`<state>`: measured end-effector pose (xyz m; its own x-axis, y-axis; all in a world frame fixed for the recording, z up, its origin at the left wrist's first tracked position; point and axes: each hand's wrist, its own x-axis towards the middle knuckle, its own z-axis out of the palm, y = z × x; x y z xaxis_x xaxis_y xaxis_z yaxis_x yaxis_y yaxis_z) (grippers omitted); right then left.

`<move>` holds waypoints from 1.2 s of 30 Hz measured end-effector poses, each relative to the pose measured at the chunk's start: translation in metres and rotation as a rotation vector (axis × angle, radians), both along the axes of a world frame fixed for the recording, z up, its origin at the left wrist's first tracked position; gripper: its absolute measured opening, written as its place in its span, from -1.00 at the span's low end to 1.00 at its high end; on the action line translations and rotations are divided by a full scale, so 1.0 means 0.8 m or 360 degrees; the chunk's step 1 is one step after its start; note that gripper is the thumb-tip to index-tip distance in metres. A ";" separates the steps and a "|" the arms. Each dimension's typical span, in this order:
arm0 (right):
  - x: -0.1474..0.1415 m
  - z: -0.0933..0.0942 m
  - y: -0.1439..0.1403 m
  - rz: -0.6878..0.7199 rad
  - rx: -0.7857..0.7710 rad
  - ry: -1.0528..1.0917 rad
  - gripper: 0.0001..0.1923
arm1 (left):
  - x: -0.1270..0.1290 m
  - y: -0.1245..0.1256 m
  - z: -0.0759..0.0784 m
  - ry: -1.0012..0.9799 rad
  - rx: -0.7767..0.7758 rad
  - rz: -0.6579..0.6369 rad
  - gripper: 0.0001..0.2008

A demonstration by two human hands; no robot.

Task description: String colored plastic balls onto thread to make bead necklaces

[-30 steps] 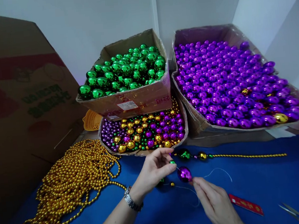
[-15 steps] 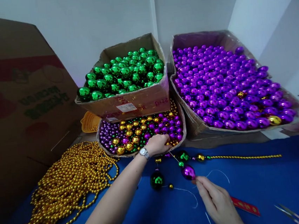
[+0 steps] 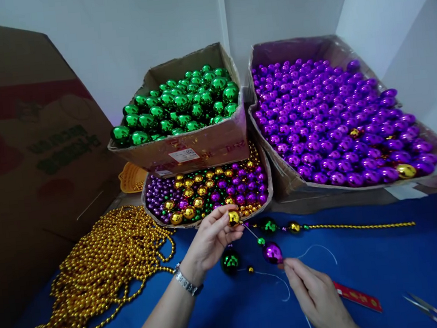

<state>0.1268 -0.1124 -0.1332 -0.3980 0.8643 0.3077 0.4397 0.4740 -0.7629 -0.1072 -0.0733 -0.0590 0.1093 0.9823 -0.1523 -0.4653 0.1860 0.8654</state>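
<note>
Gold bead (image 3: 234, 218) partly behind left fingers (image 3: 216, 217)

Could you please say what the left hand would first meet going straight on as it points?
Past its gold bead, probably the mixed-bead box's front rim; depth is unclear.

Hands (image 3: 213, 239) with gold bead (image 3: 233, 217), purple bead (image 3: 272, 252)

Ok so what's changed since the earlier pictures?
The left hand let go of the small green bead, reached forward to the mixed-bead box and drew back holding a gold bead. The right hand stays pinched at the large purple bead.
</note>
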 end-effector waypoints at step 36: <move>-0.001 -0.005 -0.002 -0.0081 -0.0047 -0.0090 -0.77 | 0.027 -0.029 -0.019 0.0242 0.0108 0.0025 -0.64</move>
